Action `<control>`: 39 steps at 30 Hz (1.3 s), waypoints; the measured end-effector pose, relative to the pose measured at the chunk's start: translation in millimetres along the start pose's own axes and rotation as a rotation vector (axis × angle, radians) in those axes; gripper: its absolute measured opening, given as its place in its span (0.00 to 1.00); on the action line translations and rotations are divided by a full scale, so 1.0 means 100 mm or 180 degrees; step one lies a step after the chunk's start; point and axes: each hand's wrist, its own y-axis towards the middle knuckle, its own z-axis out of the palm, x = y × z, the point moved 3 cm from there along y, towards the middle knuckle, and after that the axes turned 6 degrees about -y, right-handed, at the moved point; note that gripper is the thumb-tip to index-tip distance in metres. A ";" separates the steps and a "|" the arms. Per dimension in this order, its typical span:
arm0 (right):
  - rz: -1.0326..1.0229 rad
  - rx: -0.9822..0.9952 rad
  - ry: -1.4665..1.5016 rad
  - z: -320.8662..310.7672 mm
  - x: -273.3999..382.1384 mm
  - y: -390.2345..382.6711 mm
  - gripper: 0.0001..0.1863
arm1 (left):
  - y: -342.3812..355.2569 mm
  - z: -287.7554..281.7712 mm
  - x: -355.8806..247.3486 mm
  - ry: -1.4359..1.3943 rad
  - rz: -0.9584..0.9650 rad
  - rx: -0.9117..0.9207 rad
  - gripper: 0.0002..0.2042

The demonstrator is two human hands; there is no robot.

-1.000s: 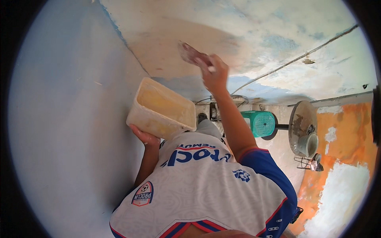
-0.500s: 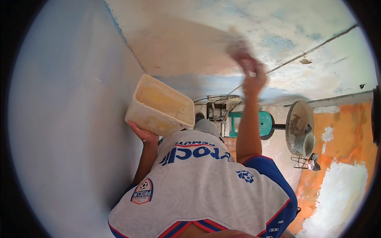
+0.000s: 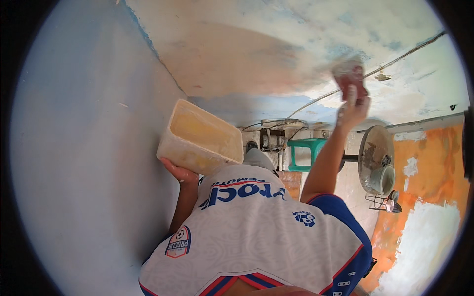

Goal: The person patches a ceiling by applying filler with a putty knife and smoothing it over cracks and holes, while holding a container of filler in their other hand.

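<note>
My left hand grips the lower near corner of an off-white rectangular tub, which is tilted. Its inside looks coated in pale yellow and streaked white. My raised right hand is closed on a wide paintbrush with a dark red body. The brush's pale tip is blurred against the patchy white and blue wall, just by a long cable line. Whether the bristles press on the wall I cannot tell. White smears mark the fingers of both hands.
A smooth pale blue wall stands close on my left. Beyond my body are a green plastic stool, a dark machine with looped cords, and a round table bearing a bucket. An orange wall with white patches is at right.
My right hand has swept the paintbrush to the right and slightly down along the wall. The tub in my left hand has dipped slightly.
</note>
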 end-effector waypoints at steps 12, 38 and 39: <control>-0.0123 0.1096 0.0575 1.14 -0.31 -0.71 0.11 | 0.02 0.18 -0.05 0.0105 0.0059 0.0109 0.40; -0.0340 0.0709 -0.0539 0.13 -0.56 -0.46 0.06 | -0.05 0.07 -0.01 -0.0028 -0.0053 0.0165 0.42; -0.0458 0.0903 -0.0147 0.36 -0.43 -0.71 0.05 | -0.05 0.07 0.00 -0.0040 -0.0070 0.0123 0.42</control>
